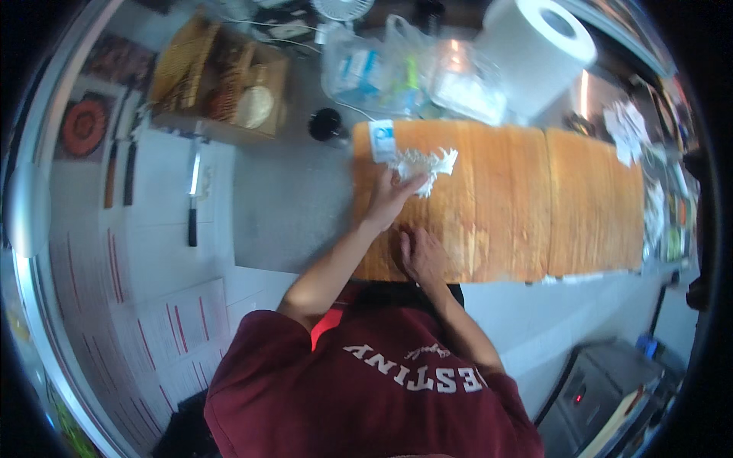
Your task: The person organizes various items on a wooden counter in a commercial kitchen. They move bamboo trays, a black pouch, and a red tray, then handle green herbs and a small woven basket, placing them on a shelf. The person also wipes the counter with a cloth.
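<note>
My left hand point(392, 194) is closed around a white, spiky-edged piece point(421, 166), perhaps crumpled tissue or a shell-like thing; the picture does not settle which. It is held over the left part of a wooden board point(492, 200). A small blue and white packet point(382, 140) lies at the board's far left corner, just beyond the piece. Nearer my body, my right hand point(424, 255) rests at the near side of the board, its fingers loosely bent and nothing seen in them. Its palm is hidden.
A dark round cup point(325, 124) stands left of the board. Behind are plastic bags point(366, 74), a clear container point(467, 91) and a large white paper roll point(527, 57). A wicker-filled box point(229, 86) sits back left. Knives point(192, 223) hang on the left wall.
</note>
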{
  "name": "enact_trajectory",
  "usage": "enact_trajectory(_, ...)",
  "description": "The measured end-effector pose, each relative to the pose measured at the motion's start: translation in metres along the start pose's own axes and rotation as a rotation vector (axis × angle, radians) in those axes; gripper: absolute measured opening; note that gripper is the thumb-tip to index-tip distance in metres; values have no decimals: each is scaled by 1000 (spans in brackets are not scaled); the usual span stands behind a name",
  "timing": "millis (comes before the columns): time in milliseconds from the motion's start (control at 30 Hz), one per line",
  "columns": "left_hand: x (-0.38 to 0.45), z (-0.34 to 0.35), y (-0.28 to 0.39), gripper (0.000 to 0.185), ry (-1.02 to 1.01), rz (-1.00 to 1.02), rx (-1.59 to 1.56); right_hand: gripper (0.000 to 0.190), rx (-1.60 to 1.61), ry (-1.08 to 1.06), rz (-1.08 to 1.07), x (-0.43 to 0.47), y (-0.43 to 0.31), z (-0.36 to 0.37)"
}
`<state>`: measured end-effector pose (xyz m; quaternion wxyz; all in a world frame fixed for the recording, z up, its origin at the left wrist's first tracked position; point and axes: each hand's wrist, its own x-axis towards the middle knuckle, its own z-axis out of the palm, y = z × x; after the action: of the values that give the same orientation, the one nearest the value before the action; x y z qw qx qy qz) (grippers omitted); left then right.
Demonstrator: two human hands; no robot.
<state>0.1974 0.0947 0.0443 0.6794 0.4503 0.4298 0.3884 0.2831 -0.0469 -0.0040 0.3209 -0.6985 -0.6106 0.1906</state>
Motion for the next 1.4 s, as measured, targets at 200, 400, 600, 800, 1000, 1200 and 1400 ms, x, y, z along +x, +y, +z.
enact_trajectory(200,-59,-53,106,44,48,263,-5,29,55,-133,102,-5,-13,-11)
enact_trajectory(400,-143,-57,223,56,332,699,508,17,-195,-197,-366,-8,0,5)
enact_trajectory(600,-282,-9,292,64,760,889,679,15,-79,-175,-544,-6,12,2)
enact_trajectory(800,-427,32,376,46,1296,823,1167,20,-67,-361,-472,-7,9,-8)
enact_trajectory(1000,-471,-7,464,45,1384,501,1552,22,-28,-337,-571,-6,13,-9)
enact_trajectory(1200,-400,-80,490,70,1569,314,1508,23,-1,-389,-637,2,20,-12)
enact_trajectory(1400,-358,-100,504,75,1619,204,1502,22,89,-362,-670,3,25,-7)
